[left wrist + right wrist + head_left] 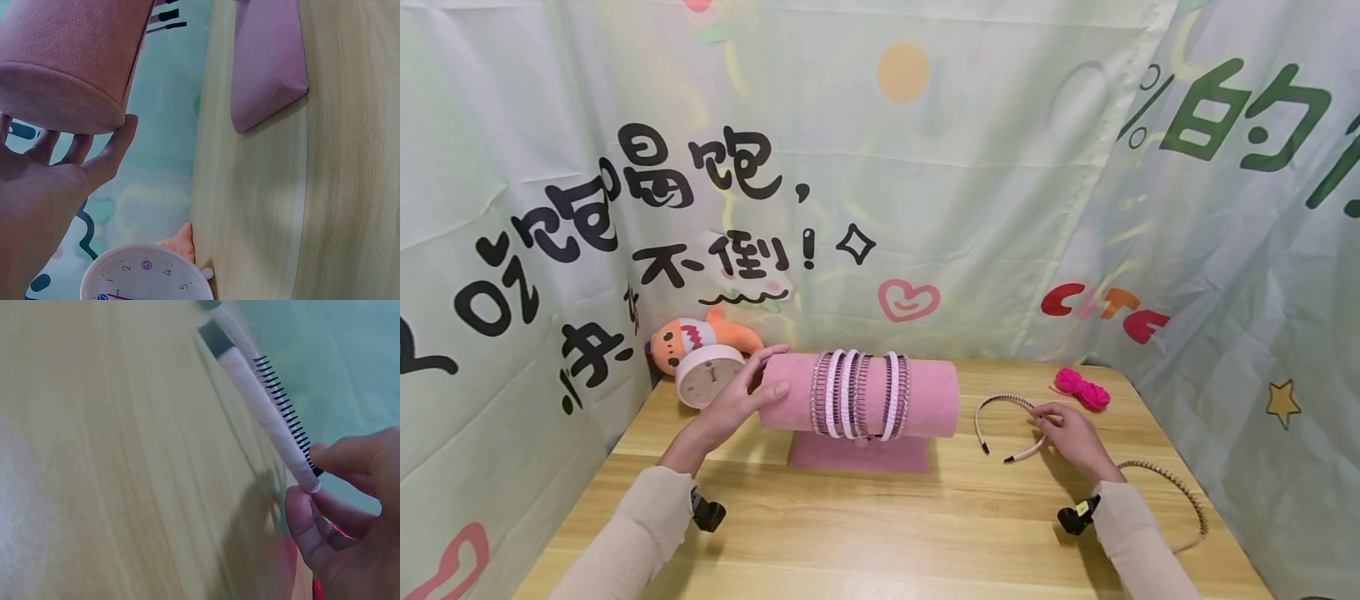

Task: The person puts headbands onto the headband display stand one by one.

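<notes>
A pink plush headband stand (936,400) with a horizontal roll carries several headbands (850,400) in white and dark-toothed bands. My left hand (741,404) holds the roll's left end, thumb on the near side and fingers around the far side. In the left wrist view the fingers and thumb touch the roll's end (62,100). To the stand's right, my right hand (1072,433) pinches a pale headband (265,415) between thumb and fingertips. This headband has black tips and a row of dark teeth along its inner side, and is lifted off the table.
A braided brown headband (1183,487) lies at the right, partly behind the right forearm. Bright pink yarn (1082,389) sits at the back right. Behind my left hand stand a round white clock (703,383) and an orange plush toy (741,337). Printed curtains (985,208) border the wooden table (850,533).
</notes>
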